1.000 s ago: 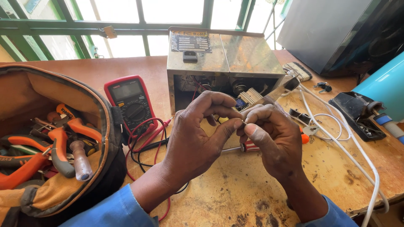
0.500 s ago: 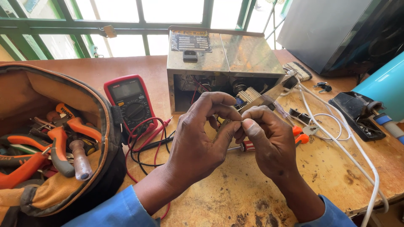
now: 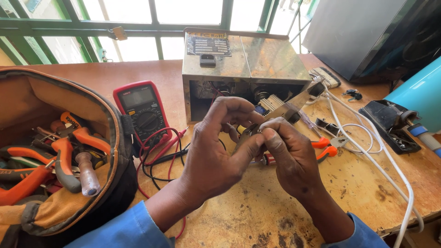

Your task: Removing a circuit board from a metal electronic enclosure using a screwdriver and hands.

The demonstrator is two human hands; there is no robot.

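Metal, small and thin, the part [image 3: 251, 132] is sitting pinched between the left hand [image 3: 218, 151] and right hand [image 3: 289, 154], fingertips closed on it; likely light, stiff, slippery, best gripped by its edges.

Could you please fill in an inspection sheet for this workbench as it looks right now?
Surface: worn wooden table, stained and scratched.
Job's things: small metal part pinched between both hands in front of an open metal device case; what the part is cannot be told.
Clutter: red multimeter, open tool bag of orange-handled pliers, orange-handled tool behind the hands, black part at right.
Grips: left hand and right hand both closed on the part with their fingertips.
Cables: red and black test leads tangled by the meter; white cable running off the table edge.
Surroundings: green-framed window, dark panel, blue cylinder.
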